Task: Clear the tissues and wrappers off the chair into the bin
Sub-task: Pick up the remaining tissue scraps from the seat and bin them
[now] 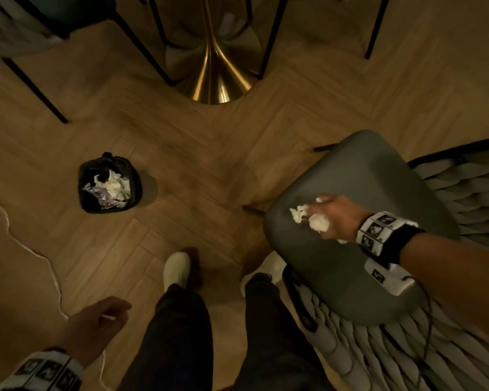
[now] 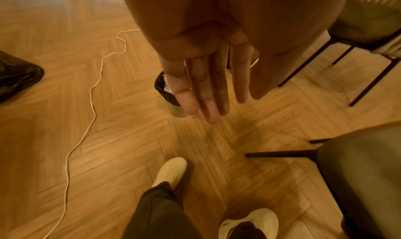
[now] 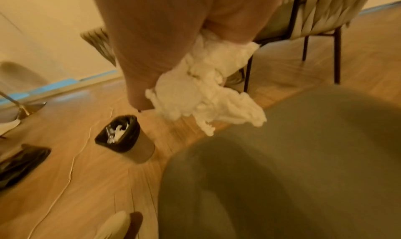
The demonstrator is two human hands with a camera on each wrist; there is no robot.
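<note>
- Right hand (image 1: 335, 214): fingers curled round a wad of crumpled white tissues (image 1: 312, 217), held over the front part of the grey-green padded chair seat (image 1: 359, 176). In the right wrist view, the tissues (image 3: 208, 91) hang below the palm, above the seat edge (image 3: 303, 157).
- Left hand (image 1: 96, 328): holds nothing, fingers relaxed and slightly apart; in the left wrist view the fingers (image 2: 204, 91) extend nearly straight above the floor.
- Small round bin with black plastic liner (image 1: 109, 183): stands on the wooden herringbone floor (image 1: 195, 170), well apart from the chair, to its left. It contains white tissues and a shiny wrapper.
- White cord (image 2: 91, 91): lies along the floor left of the bin.
- 2 light-coloured shoes (image 1: 177, 268) stand between bin and chair.
</note>
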